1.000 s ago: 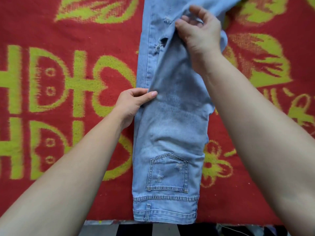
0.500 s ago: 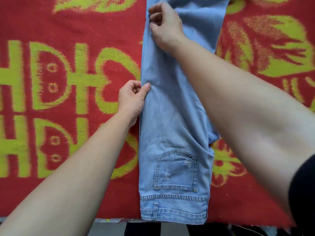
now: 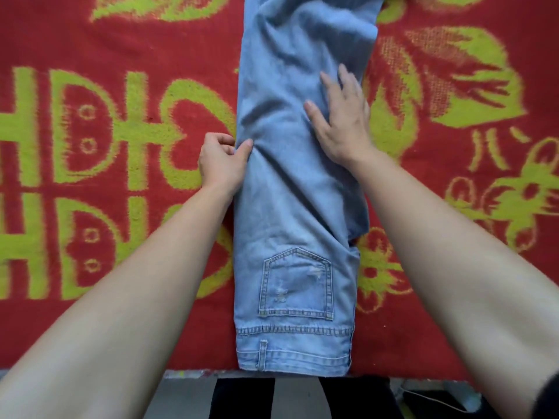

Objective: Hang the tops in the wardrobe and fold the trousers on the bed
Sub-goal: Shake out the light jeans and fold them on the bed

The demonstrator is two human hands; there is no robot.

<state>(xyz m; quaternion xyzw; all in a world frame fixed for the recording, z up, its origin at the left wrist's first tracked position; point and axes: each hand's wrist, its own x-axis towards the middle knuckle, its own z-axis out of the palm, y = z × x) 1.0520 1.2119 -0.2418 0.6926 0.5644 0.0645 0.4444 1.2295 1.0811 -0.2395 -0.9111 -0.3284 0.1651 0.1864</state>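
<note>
Left hand (image 3: pixel 222 160) sits left of centre, its thumb and curled fingers pinching the left edge of the jeans (image 3: pixel 296 207), where the cloth puckers. The jeans lie down the middle of the frame on the red and green blanket (image 3: pixel 90 40), doubled lengthwise into 1 long strip. The waistband (image 3: pixel 293 352) is at the bottom edge, a back pocket (image 3: pixel 298 285) faces up just above it, and the legs run off the top. Right hand (image 3: pixel 341 122), just right of centre, lies flat on the denim with its fingers straight and spread, gripping nothing and seemingly pressing out creases. By my judgement the lengthwise fold is done and being tidied, and the cross folds into a compact stack are left. No tops and no wardrobe show, so that half of the task cannot be judged.
</note>
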